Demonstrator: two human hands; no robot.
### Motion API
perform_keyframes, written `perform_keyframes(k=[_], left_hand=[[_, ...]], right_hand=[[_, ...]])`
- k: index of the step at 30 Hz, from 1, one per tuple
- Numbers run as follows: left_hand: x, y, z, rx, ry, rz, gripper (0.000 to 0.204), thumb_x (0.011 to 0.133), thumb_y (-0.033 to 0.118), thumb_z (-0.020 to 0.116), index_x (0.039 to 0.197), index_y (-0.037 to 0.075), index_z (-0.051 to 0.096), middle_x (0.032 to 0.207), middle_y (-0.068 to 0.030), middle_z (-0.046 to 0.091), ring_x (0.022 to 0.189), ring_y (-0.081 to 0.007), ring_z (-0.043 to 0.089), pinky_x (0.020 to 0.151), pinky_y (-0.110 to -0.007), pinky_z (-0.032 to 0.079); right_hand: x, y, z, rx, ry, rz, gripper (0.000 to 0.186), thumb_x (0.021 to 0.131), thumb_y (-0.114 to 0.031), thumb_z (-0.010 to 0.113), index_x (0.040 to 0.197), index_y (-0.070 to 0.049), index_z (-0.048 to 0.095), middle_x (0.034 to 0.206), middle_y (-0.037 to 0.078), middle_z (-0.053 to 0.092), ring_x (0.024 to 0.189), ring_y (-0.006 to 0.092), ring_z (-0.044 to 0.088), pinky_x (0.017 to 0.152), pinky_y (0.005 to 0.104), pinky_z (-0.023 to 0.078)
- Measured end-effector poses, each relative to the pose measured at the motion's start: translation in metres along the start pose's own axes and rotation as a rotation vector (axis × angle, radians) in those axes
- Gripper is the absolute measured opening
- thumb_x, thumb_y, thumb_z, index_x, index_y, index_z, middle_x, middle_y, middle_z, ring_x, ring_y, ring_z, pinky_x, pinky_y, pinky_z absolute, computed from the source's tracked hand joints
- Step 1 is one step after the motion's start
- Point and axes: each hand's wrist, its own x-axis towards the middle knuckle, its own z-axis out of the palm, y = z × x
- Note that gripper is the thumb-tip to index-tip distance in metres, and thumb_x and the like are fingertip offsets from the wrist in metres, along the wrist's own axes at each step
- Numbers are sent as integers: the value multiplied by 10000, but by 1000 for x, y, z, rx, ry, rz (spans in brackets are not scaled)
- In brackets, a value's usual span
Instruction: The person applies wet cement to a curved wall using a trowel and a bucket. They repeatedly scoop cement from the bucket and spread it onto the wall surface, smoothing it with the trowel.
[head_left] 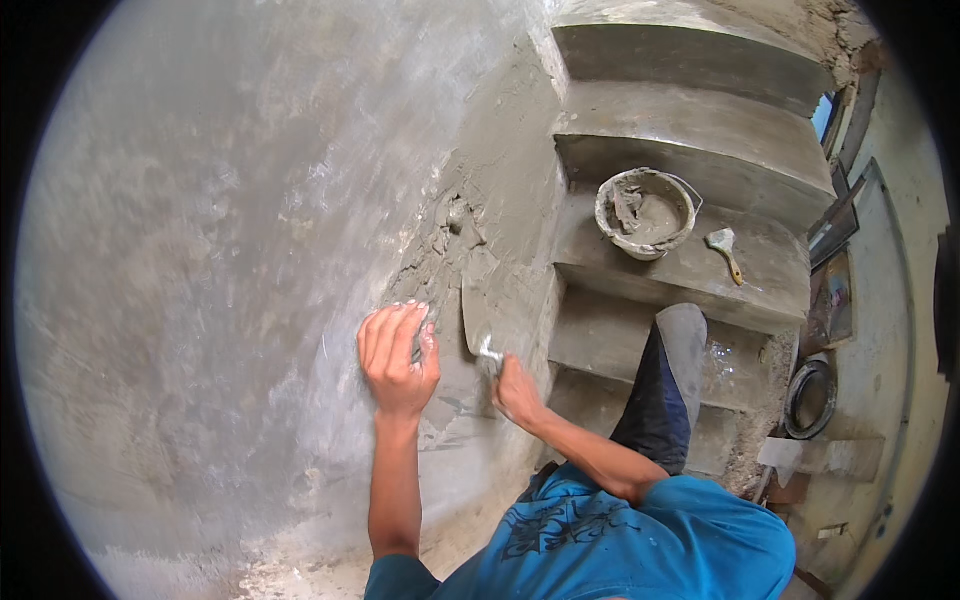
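My right hand (517,389) grips a trowel (481,305) by its handle, the fingers wrapped round it. The trowel's grey-smeared blade lies against a strip of wet mortar (510,150) on the wall beside the stairs. Just left of the blade, my left hand (398,358) is up at the wall with its fingers curled together. Grey mortar shows between the thumb and fingers, partly hidden by them. Above both hands the mortar is rough and lumpy, with a small dark hollow (456,226) in it.
Concrete steps (690,112) rise along the wall's right side. On one step stand a mortar-crusted bucket (648,252) with a wire handle and, beside it, a flat brush (724,243). My leg (665,390) is on the lower steps. A dark round ring (810,399) and boards are at the far right.
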Motion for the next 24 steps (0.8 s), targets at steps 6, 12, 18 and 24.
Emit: perform_keyframes(k=[6, 12, 18, 24], left_hand=[[0, -3, 11, -30, -37, -37, 271, 865, 21, 749, 1135, 41, 761, 1175, -121, 765, 1165, -338, 685, 1089, -487, 486], [-7, -3, 0, -10, -27, -61, 270, 868, 25, 748, 1138, 34, 759, 1171, -127, 765, 1174, -345, 685, 1120, -505, 476], [-9, -7, -8, -7, -19, -56, 282, 869, 25, 741, 1150, 21, 760, 1170, -140, 767, 1168, -357, 693, 1127, -519, 480], [5, -19, 12, 19, -43, 31, 301, 858, 40, 737, 1157, 36, 771, 1212, -128, 766, 1198, -341, 697, 1155, -534, 471]], right_hand=[[37, -39, -20, 559, 145, 377, 474, 970, -145, 661, 1288, -20, 333, 952, 249, 619, 827, 377, 671, 775, 524, 544], [104, -109, -39, 578, 257, 242, 426, 977, -139, 654, 1220, -16, 327, 895, 277, 612, 677, 372, 662, 691, 536, 543], [99, -122, -7, 269, 282, -72, 462, 960, -74, 662, 1279, 57, 355, 943, 381, 631, 804, 558, 670, 678, 606, 525], [35, -52, -3, 274, 153, -155, 578, 950, -83, 678, 1405, 96, 369, 1043, 375, 641, 842, 591, 647, 699, 598, 530]])
